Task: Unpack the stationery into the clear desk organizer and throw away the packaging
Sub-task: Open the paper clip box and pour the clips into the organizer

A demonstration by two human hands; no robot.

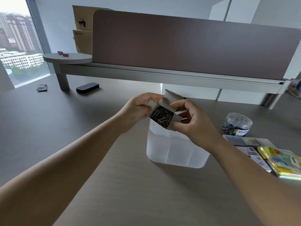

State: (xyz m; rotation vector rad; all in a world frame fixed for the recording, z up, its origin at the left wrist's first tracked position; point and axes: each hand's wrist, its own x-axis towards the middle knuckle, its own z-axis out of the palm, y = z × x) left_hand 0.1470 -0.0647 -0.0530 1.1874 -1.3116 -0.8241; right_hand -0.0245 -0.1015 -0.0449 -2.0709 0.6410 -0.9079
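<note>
A: We've got the paper-clip box (162, 110) up off the bench (114, 185), held over the back of the clear desk organizer (175, 154), and its top flaps are folded open with the paper clips (161, 116) showing inside.

B: Both hands are on it. Our left hand (138, 110) grips the left wall with the thumb near the rear flap, and our right hand (190, 121) pinches the right flap and side between thumb and curled fingers.

A: We'd judge the carton light and thin, easy to crush, so we hold it by the walls near the corners, not the flaps. The clips are loose, small and slippery; they will likely slide out in a clump when we tip the box.

B: Then we tip slowly, mouth low inside the organizer's rim. The organizer looks like stiff frosted plastic, though we can't tell from here how its compartments are divided.

A: To the right, well apart, sit the round tub of binder clips (237, 122) and a stack of packaged sticky notes (280, 162), still unopened by the look of them.

B: The emptied carton should flatten easily for the bin, which we don't see
</note>
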